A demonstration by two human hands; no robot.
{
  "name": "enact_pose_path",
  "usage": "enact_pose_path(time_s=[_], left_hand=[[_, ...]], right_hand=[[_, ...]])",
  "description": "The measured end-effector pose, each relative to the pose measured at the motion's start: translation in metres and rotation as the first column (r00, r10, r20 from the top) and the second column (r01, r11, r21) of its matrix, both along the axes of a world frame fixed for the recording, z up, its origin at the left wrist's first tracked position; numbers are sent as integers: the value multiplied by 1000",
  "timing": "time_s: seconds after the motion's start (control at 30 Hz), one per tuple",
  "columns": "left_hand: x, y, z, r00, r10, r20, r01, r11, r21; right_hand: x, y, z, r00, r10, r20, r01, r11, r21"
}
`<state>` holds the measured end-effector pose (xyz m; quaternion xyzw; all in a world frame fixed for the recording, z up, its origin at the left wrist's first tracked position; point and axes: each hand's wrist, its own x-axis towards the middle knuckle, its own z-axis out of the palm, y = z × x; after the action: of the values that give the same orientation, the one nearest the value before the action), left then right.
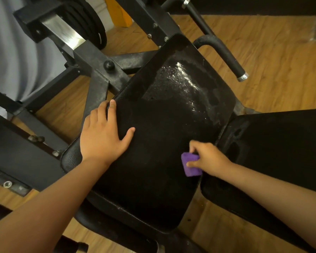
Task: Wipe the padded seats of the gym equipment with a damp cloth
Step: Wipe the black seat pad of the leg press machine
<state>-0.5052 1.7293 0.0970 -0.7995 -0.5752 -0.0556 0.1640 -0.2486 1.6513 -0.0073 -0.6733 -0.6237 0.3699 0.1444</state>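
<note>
My left hand [103, 133] lies spread flat on the one black padded seat [164, 143], fingertips at its left edge. My right hand [209, 158] pinches one folded purple cloth [190, 164] against the seat's right edge, beside a second pad [281, 152]. Two handlebars [224, 53] flank the far end, over wood floor [272, 52].

Black padded seat [162, 143], wet and shiny on its far part, small folded purple cloth [191, 164] pinched in my right hand [210, 157], lying on the seat near its right edge, second black pad [281, 152] just beside.
</note>
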Motion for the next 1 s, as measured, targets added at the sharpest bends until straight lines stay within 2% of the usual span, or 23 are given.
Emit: enact_pose_path(time_s=[0.07,0.1,0.23,0.33,0.47,0.6,0.7,0.9,1.0], left_hand=[[0,-1,0,1000,0,4,0,1000,-3],[0,-1,0,1000,-1,8,1,1000,-1],[0,0,0,1000,-1,19,1,1000,6],[1,-1,0,1000,2,25,-2,1000,7],[2,-1,-1,1000,-2,26,1,1000,8],[2,-1,0,999,-2,40,2,1000,11],[2,0,0,999,-7,40,6,1000,13],[3,-2,0,999,-3,34,3,1000,17],[3,-3,0,999,-5,37,4,1000,17]], right_hand=[[-9,-6,-2,993,114,-9,-114,991,-70],[-7,-5,-3,993,117,-3,-117,991,-70],[23,16,1,992,-73,98,70,997,31],[43,32,1,948,-262,179,251,965,79],[46,40,-1,918,-308,251,292,951,102],[59,55,0,845,-410,344,373,912,173],[60,55,0,856,-339,391,301,941,156],[52,41,0,946,-40,322,53,998,-32],[54,41,-1,961,-63,269,77,996,-43]])
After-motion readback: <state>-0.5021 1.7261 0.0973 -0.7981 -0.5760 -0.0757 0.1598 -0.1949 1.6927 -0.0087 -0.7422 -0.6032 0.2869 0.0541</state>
